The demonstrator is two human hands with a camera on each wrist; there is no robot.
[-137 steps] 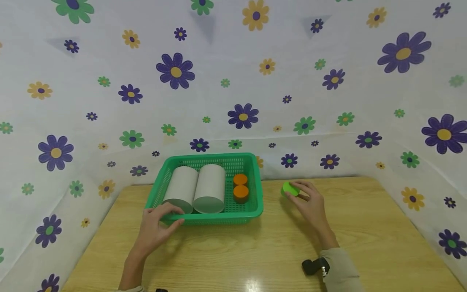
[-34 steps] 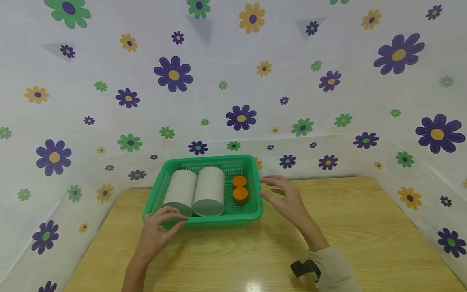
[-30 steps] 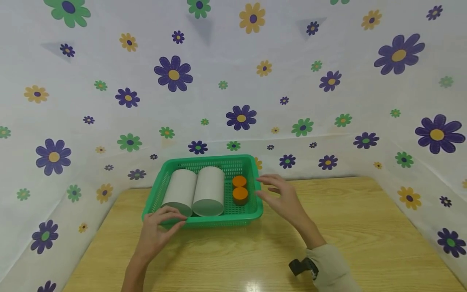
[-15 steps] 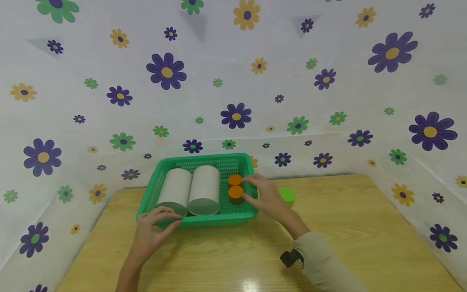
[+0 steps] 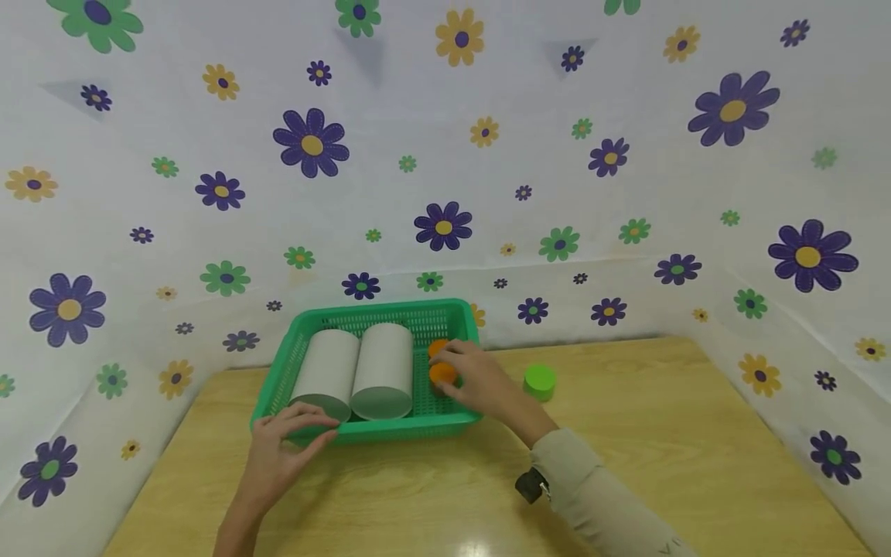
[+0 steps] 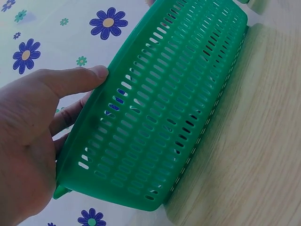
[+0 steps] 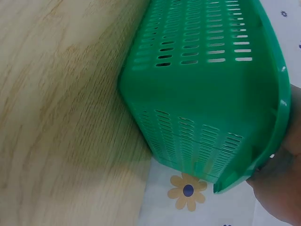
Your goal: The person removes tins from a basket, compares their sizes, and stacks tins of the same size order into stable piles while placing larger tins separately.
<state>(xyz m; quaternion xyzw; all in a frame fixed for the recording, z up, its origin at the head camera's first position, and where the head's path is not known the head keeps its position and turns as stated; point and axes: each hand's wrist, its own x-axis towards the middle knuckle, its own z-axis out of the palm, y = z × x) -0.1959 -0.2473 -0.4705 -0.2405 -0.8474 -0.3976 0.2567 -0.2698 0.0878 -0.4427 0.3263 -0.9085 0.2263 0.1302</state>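
On the table stands a green plastic basket (image 5: 445, 424) with slotted walls. Two white cylinders (image 5: 323, 371) lie side by side in it. My left hand (image 5: 278, 452) holds the front rim near the left corner; in the left wrist view its thumb (image 6: 80, 81) presses the rim, with fingers behind. My right hand (image 5: 480, 379) reaches over the right wall, thumb and fingers around the nearer short orange cylinder (image 5: 442, 375). Behind that one, a second orange cylinder (image 5: 437, 347) is partly covered by the fingers. In the right wrist view the basket wall hides the fingertips.
A short bright green cylinder (image 5: 540, 382) stands on the wooden table (image 5: 661, 449), right of the basket. White cloth with flowers (image 5: 390, 193) rises behind the table and at both sides.
My right hand has let go of the green cylinder on the table and moved left into the basket, onto the nearer orange cylinder. My left hand stays at the front rim.
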